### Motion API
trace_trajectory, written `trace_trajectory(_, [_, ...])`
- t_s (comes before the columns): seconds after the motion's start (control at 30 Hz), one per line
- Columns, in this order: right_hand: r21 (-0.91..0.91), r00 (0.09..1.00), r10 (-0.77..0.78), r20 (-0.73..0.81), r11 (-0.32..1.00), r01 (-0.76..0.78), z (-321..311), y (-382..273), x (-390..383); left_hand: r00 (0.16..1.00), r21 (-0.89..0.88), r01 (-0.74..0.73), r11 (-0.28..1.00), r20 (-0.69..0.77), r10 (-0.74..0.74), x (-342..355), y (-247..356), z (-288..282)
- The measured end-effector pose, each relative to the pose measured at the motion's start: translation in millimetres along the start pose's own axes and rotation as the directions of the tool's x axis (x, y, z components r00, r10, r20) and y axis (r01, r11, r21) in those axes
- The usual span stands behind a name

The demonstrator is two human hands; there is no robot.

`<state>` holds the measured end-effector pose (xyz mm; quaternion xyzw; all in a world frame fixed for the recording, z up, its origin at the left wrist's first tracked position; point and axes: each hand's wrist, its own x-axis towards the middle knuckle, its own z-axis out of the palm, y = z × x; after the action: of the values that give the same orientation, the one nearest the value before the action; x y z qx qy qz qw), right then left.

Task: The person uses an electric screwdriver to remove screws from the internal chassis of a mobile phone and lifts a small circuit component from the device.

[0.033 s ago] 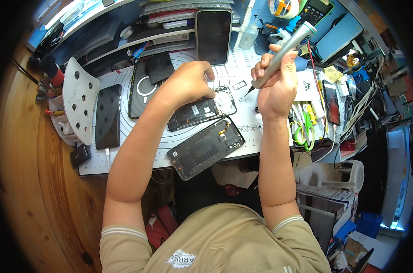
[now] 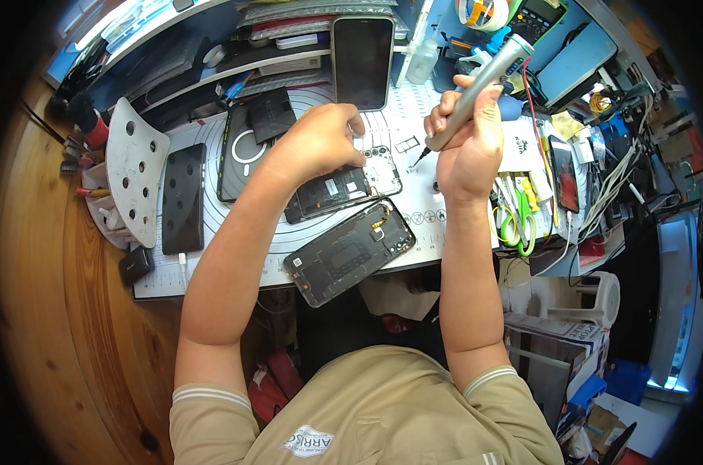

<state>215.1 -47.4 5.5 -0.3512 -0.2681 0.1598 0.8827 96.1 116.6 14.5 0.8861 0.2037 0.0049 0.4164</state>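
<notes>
An opened smartphone (image 2: 336,192) lies on the mat, its battery and inner parts exposed. My left hand (image 2: 320,138) is bent over its far edge, closed, with fingertips at the phone beside the camera end; the exact grip is partly hidden. My right hand (image 2: 469,143) is closed around a silver electric screwdriver (image 2: 475,93), held tilted. Its dark tip points down toward small parts (image 2: 410,167) on the mat, right of the phone; I cannot tell whether it touches them. Nearer me, a detached dark phone back cover (image 2: 347,252) overhangs the table's front edge.
Another phone (image 2: 362,66) stands upright at the back. A dark phone (image 2: 184,198) and a curved white panel with holes (image 2: 138,170) are at left. Green-handled scissors (image 2: 525,225), tools and a cable-connected phone (image 2: 564,174) lie right. Shelves (image 2: 235,74) line the back.
My right hand has shifted slightly left, and the screwdriver's tip sits a little further left and lower. My left hand and the phone stay put.
</notes>
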Motion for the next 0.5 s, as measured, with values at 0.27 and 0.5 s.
trace_trajectory(0.27, [-0.154,0.998,0.06,0.035,0.987,-0.054,9,2,-5,0.97,0.0,-0.238,0.971,-0.059,0.237,-1,6,4])
trace_trajectory(0.5, [0.017,0.999,0.022,0.023,1.0,-0.023,10,1,-5,0.832,-0.015,-0.553,0.833,-0.06,0.551,3,2,27])
